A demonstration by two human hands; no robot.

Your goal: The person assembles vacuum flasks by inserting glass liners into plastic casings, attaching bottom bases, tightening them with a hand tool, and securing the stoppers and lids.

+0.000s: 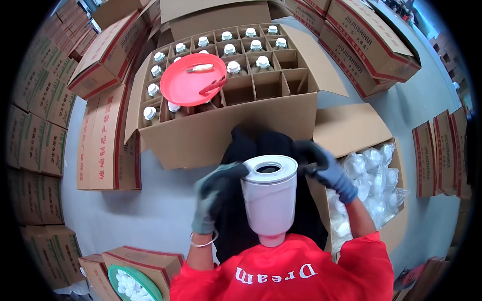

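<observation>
A white bottle-shaped canister is upright in front of my chest, its narrow end against the red shirt. Its flat ringed end, with a dark round hole, faces up. My left hand, in a grey-green glove, has its curled fingers at the left side of the rim. My right hand, in a grey-blue glove, is curled at the rim's right side and slightly blurred; its fingertips are partly hidden. Beyond my knees stands an open divided carton of bottles with white caps. A red plate lies on top, bearing a knife-like tool and red-handled pliers.
On the right, an open box holds clear plastic-wrapped items. A green basin of white caps sits at lower left. Stacked cartons line the left, and more boxes stand at right.
</observation>
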